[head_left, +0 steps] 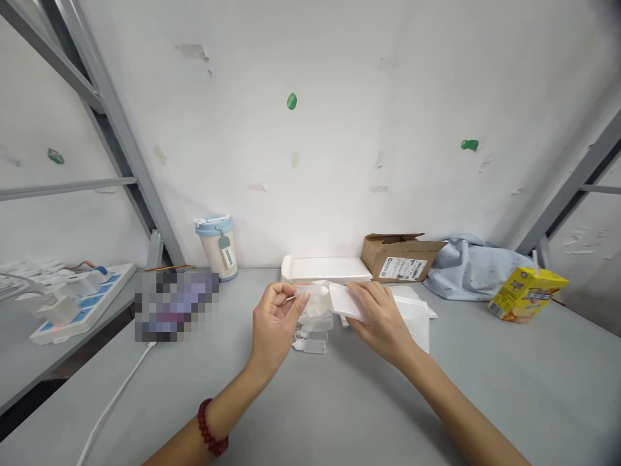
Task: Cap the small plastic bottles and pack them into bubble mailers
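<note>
My left hand (274, 327) pinches a small clear plastic bag (310, 292) between thumb and fingers, held just above the grey table (310, 414). My right hand (381, 320) grips a small white flat card (347, 302) whose end meets the bag's opening. Under both hands lies a pile of small clear packets (313, 336). A red bead bracelet (209, 430) is on my left wrist. To the right of my right hand lie white plastic bags (417, 317).
A white foam tray (325, 267) and an open cardboard box (400, 255) stand by the wall. A blue-lidded cup (218, 246) stands back left, a power strip (80, 301) far left, a yellow carton (526, 294) and blue cloth (473, 265) to the right. A white cable (116, 401) crosses front left.
</note>
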The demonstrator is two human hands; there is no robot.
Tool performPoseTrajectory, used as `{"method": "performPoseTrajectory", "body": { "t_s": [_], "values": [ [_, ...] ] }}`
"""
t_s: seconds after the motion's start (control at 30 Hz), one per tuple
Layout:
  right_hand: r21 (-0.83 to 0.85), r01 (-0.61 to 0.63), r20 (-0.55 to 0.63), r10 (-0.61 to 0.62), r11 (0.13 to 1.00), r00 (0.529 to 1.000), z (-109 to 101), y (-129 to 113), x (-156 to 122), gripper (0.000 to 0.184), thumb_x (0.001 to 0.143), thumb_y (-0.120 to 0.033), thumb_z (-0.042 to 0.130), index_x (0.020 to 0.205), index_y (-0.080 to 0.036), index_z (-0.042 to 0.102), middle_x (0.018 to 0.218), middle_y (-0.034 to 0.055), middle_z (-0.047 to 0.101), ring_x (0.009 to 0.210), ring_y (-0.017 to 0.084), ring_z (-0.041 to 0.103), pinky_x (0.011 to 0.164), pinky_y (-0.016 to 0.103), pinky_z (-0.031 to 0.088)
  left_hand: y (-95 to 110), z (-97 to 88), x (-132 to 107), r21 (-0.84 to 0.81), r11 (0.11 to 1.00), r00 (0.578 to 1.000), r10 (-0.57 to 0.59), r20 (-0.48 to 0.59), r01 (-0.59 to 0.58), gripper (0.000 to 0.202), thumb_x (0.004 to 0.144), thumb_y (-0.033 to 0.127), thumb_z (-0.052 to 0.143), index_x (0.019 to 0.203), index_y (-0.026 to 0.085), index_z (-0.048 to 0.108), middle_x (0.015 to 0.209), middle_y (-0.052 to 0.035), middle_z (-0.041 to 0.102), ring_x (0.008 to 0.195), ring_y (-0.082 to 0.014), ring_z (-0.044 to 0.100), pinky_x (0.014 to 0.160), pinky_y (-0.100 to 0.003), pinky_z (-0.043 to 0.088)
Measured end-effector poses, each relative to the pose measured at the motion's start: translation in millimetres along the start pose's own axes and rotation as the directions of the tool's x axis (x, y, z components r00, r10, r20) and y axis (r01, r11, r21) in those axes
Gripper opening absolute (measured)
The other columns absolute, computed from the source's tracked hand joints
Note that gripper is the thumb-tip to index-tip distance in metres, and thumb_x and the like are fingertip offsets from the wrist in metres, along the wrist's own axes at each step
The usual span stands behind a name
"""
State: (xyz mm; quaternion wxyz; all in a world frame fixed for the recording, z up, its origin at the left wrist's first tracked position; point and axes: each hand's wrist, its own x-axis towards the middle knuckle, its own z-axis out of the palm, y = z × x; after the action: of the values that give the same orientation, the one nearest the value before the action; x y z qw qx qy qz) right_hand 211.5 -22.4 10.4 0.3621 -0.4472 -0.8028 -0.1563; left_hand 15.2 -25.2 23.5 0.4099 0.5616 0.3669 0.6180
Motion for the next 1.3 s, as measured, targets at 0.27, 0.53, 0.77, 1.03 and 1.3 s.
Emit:
{"method": "performPoseTrajectory", "body": {
  "t_s": [0.27,0.53,0.77,1.03,1.3],
  "values": [
    [0.017,0.018,-0.019,-0.018,1.000,1.000,-1.6,-7.6,0.6,0.040,0.074,-0.016,0.052,0.113,-0.019,0.048,0.099,0.0087,0.057,0.092,0.024,0.051,0.076,0.038,0.041,-1.9,2.1,-0.8,0.018,0.998,0.997,-0.067,0.028,0.066,0.020,0.076,0.032,0.061,0.080,0.017,0.048,0.091,-0.0062,0.065,0.087,-0.0172,0.061,0.073,-0.027,0.050],
    [0.023,0.015,-0.016,-0.014,1.000,1.000,0.5,-3.8,-0.9,0.041,0.074,-0.014,0.053,0.114,-0.019,0.045,0.102,0.0096,0.056,0.094,0.025,0.050,0.079,0.040,0.039,-7.0,0.7,1.0,0.121,0.990,0.997,-0.073,0.015,0.071,0.019,0.077,0.033,0.058,0.082,0.016,0.062,0.087,-0.0043,0.066,0.087,-0.0169,0.061,0.076,-0.026,0.048],
    [0.040,0.023,-0.011,-0.023,0.999,1.000,-0.1,-5.5,-0.6,0.041,0.073,-0.012,0.053,0.113,-0.018,0.045,0.101,0.0096,0.056,0.093,0.024,0.049,0.078,0.039,0.039,-8.9,1.0,-0.7,0.217,0.972,0.993,0.071,0.098,-0.091,0.017,0.080,0.030,0.055,0.083,0.020,0.068,0.092,-0.0036,0.063,0.089,-0.0160,0.057,0.075,-0.024,0.048],
    [0.060,0.021,-0.021,-0.020,0.998,1.000,0.5,-6.3,-0.5,0.041,0.072,-0.011,0.053,0.112,-0.019,0.046,0.099,0.0089,0.056,0.091,0.024,0.049,0.077,0.039,0.039,-6.3,3.0,-5.4,0.479,0.870,0.978,0.013,0.209,-0.114,0.028,0.084,0.037,0.046,0.099,0.025,0.067,0.092,-0.0064,0.047,0.093,-0.0191,0.048,0.050,-0.018,0.041],
    [0.066,0.039,-0.020,-0.038,0.997,0.999,-0.1,-7.5,-1.1,0.044,0.070,-0.010,0.053,0.113,-0.017,0.046,0.100,0.0096,0.055,0.092,0.024,0.049,0.077,0.039,0.039,-9.2,6.6,-8.2,0.561,0.827,0.989,-0.049,0.141,-0.038,0.032,0.085,0.044,0.042,0.102,0.031,0.065,0.099,-0.0063,0.040,0.102,-0.0220,0.038,0.065,-0.025,0.047]
  ]
}}
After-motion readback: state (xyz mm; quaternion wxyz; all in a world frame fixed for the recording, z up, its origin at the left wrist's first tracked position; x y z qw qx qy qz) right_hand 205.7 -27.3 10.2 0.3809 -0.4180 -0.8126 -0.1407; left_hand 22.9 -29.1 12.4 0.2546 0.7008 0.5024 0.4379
